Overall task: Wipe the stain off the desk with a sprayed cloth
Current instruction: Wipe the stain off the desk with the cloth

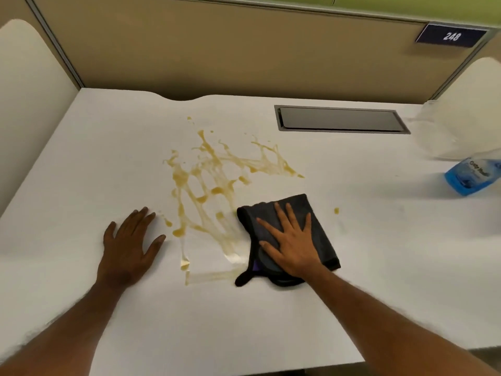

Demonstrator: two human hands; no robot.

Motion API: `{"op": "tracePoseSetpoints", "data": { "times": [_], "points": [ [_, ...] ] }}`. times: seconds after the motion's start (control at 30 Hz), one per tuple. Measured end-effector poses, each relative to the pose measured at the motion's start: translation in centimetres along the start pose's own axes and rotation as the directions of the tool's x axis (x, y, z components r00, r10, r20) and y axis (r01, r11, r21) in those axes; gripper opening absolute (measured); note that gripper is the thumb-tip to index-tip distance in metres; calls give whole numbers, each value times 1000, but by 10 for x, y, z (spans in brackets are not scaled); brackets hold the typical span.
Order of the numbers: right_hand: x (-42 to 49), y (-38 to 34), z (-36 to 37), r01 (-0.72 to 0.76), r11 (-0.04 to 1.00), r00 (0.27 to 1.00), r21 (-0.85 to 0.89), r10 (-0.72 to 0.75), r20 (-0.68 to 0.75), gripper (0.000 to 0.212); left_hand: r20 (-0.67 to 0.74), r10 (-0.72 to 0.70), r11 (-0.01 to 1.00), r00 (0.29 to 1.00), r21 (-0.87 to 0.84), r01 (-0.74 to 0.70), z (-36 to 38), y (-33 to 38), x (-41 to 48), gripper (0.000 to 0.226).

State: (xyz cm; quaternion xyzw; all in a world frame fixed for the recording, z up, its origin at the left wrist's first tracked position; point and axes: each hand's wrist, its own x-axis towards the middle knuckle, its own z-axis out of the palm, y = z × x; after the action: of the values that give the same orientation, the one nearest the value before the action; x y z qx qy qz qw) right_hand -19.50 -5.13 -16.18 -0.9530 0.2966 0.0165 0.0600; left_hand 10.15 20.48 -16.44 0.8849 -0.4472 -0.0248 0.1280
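Note:
A yellow-brown stain [211, 183] is splashed and smeared across the middle of the white desk [379, 240]. A folded dark grey cloth [317, 232] lies at the stain's right edge. My right hand [290, 240] presses flat on the cloth with fingers spread. A wet wiped streak [214, 264] runs left from the cloth's near corner. My left hand [130, 240] rests palm down on the bare desk just left of the stain, holding nothing. A blue spray bottle [471, 176] lies at the far right edge of the view, partly cut off.
A grey cable hatch [341, 119] is set into the desk at the back right. Beige partition walls [217, 50] close the back and sides. A small stain drop [336, 210] sits right of the cloth. A number plate 248 [451, 36] hangs top right.

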Motion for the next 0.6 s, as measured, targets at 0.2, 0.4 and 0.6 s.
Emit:
{"op": "tracePoseSetpoints", "data": {
  "times": [0.2, 0.4, 0.6],
  "points": [
    [-17, 74, -13, -507, 862, 861, 22, 507, -20, 69, 8, -12, 1000, 1000, 0, 12, 0, 1, 2, 69],
    [42, 89, -20, -516, 856, 856, 16, 516, 29, 83, 20, -40, 999, 999, 4, 40, 4, -2, 5, 67],
    [-8, 93, -15, -220, 974, 974, 57, 223, -40, 66, 58, -44, 999, 997, 10, 43, 8, -8, 7, 69]
  ]
}}
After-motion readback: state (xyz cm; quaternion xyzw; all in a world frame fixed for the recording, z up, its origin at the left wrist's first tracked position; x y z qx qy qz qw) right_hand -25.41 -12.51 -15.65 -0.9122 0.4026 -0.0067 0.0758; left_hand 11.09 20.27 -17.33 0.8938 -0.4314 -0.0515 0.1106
